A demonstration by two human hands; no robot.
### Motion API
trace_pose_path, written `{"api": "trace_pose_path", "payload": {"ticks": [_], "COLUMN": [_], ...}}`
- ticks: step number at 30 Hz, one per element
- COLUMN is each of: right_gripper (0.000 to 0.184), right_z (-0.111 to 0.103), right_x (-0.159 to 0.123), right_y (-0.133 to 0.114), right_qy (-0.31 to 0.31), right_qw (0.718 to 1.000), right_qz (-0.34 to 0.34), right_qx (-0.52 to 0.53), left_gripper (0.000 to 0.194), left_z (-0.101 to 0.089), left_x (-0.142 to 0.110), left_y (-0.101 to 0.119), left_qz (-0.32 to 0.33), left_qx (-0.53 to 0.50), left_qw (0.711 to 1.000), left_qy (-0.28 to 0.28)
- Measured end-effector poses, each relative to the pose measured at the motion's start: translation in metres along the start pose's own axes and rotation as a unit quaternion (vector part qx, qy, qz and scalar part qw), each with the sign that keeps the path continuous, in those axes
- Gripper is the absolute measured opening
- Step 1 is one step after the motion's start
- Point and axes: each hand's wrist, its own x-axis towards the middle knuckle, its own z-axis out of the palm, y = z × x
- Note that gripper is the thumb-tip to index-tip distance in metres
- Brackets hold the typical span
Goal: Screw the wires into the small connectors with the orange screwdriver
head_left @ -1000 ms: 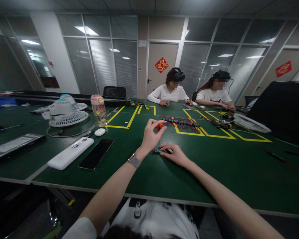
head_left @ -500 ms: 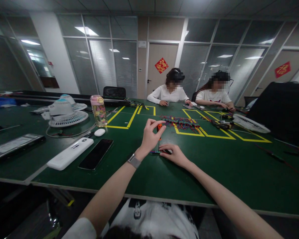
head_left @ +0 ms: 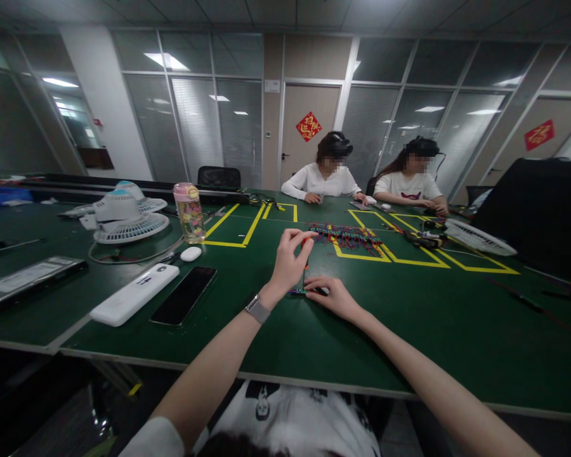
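My left hand is raised over the green table, its fingers pinched round the red handle of a small screwdriver that stands upright. The screwdriver's tip meets a small dark part with coloured wires lying on the table. My right hand rests flat beside it, fingers pressed on that part and holding it down. A silver watch sits on my left wrist.
A row of coloured wired parts lies beyond my hands on yellow tape lines. To the left are a black phone, a white power bank, a white mouse, a bottle and fans. Two people sit across the table.
My left fingers have shifted slightly round the screwdriver handle, now covering more of its red top. My right hand and the part have stayed in place.
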Motion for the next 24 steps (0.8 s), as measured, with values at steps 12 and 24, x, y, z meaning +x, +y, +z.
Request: {"api": "trace_pose_path", "payload": {"ticks": [12, 24], "right_gripper": [0.014, 0.016], "right_z": [0.0003, -0.0010], "right_x": [0.0001, 0.0000], "right_y": [0.0009, -0.0018], "right_qy": [-0.002, -0.009], "right_qw": [1.000, 1.000], "right_qz": [0.003, 0.001], "right_qx": [0.003, 0.000], "left_gripper": [0.021, 0.019], "left_z": [0.0007, -0.0001], "left_x": [0.0021, -0.0008], "left_y": [-0.0003, -0.0001], "left_qz": [-0.016, 0.004], "left_qx": [-0.074, 0.002], "left_qw": [0.997, 1.000], "left_qy": [0.016, 0.014]}}
